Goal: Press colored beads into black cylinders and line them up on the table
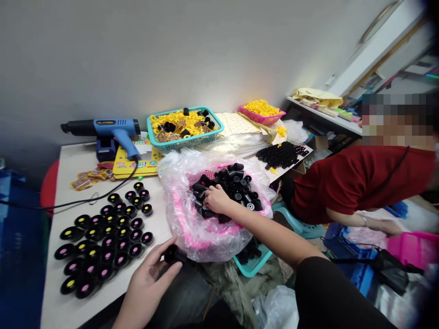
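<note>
My left hand [152,274] is at the table's front edge, its thumb and fingers curled round a black plastic cylinder [174,254]. My right hand [218,200] reaches into a pink basket [187,230] lined with clear plastic. Its fingers are bent together on a black cylinder [199,188] in the pile; the fingertips are partly hidden. Loose black cylinders [240,183] fill the basket, some showing a ringed end. Left of it, several short black cylinders [109,242] stand in slanting rows on the white table [157,210], with yellow or pink discs on top.
A blue heat gun [118,130] with a trailing cord lies behind the rows. A teal basket [185,144] holds yellow pieces and packets; a pink basket [264,119] holds more yellow pieces. Black parts [281,155] cover the right table end. A person in a red shirt [363,178] works at right.
</note>
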Available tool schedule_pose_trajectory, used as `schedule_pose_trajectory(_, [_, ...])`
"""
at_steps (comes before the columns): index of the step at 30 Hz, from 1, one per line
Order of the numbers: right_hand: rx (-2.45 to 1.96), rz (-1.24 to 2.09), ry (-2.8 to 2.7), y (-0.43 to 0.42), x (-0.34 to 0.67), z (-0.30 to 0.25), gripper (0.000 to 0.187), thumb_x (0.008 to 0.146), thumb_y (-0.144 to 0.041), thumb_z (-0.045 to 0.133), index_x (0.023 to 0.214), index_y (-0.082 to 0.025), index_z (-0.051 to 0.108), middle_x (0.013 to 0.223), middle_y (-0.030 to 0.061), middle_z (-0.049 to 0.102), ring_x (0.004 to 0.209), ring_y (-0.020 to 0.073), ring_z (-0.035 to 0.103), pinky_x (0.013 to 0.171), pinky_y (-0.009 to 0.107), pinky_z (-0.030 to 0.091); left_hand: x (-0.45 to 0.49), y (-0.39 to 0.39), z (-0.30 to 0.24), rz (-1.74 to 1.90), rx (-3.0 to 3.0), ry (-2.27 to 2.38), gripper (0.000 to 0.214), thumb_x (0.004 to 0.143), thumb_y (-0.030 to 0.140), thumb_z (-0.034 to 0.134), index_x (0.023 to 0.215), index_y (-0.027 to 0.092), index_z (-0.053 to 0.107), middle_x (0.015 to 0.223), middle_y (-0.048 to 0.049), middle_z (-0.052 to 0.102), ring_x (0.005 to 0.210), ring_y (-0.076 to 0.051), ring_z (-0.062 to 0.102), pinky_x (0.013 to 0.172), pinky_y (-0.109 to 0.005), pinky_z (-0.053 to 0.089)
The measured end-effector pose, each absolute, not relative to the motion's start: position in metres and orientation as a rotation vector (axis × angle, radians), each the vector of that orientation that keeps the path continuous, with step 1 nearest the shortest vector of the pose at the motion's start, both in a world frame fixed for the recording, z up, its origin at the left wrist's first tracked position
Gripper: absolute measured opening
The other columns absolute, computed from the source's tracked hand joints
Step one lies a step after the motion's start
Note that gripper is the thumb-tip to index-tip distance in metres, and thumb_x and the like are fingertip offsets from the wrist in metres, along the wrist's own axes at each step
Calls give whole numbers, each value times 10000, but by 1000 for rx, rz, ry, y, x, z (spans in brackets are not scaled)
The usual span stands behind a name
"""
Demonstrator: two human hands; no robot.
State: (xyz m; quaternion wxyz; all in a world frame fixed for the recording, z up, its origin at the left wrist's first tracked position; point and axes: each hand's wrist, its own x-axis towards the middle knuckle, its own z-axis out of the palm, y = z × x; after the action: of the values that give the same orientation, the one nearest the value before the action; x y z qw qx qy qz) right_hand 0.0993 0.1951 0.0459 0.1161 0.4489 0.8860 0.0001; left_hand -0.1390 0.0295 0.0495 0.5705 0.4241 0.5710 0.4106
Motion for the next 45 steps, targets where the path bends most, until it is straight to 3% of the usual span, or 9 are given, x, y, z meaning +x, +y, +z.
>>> schedule_pose_trajectory(7, [1542,-98,2485,193,85,47,151,799,-173,560,767,-120,698,935,116,653,987,250,447,818,385,275,-143,19,50,1061,1021,1300,644,633,524,728,1210,261,615,1343,-81,558,1223,-278,530,979,-363,472])
schedule_pose_trajectory(12, [1630,-222,2569,176,78,78,156,852,-247,576,815,-136,678,938,88,656,949,221,507,809,350,331,-153,11,52,1119,1057,1348,602,705,491,684,1230,224,560,1254,-116,607,1131,-271,598,973,-406,482])
schedule_pose_trajectory(14, [1646,-459,2726,154,69,99,202,912,-289,519,888,-138,652,909,64,650,861,167,545,758,293,377,-157,8,56,1138,1163,1335,478,765,455,636,1175,216,583,1243,-117,612,1140,-269,590,1000,-423,461])
schedule_pose_trajectory(18, [1317,-1371,3131,97,46,138,142,891,-268,576,845,-142,621,829,32,636,768,120,569,723,241,437,-156,6,67,1160,1505,1290,374,894,311,473,1261,248,506,1288,-101,580,1201,-240,545,1033,-421,434])
schedule_pose_trajectory(21, [1111,-1426,3221,72,33,147,81,874,-220,602,848,-152,638,818,33,640,810,129,573,783,256,445,-151,7,75,1175,1804,1300,414,913,216,402,1324,256,432,1301,-99,546,1227,-228,511,1018,-397,446])
schedule_pose_trajectory(26, [1139,-1431,3238,71,26,132,92,869,-231,613,855,-161,672,833,43,630,825,135,572,782,255,452,-147,7,86,1151,2013,1324,428,914,141,347,1327,250,373,1246,-87,508,1194,-187,489,996,-329,443])
schedule_pose_trajectory(31, [1344,-1884,2952,71,21,123,132,816,-284,673,786,-155,677,764,24,609,719,119,532,656,234,419,-148,6,87,1130,2026,1320,392,923,155,335,1303,243,372,1221,-76,483,1163,-174,462,996,-309,413])
schedule_pose_trajectory(38, [1043,-3095,1984,63,3,105,429,645,-374,803,735,-178,433,720,-49,526,648,76,487,614,203,392,-147,3,87,1257,2039,1243,474,913,196,338,1385,234,334,1259,-98,486,1163,-233,474,974,-356,411])
schedule_pose_trajectory(45, [884,-3347,1700,60,-11,97,541,549,-299,857,689,-190,346,637,-87,357,580,56,363,510,159,299,-146,2,94,1315,1994,1227,501,910,188,330,1408,246,336,1238,-94,514,1109,-234,519,934,-348,429])
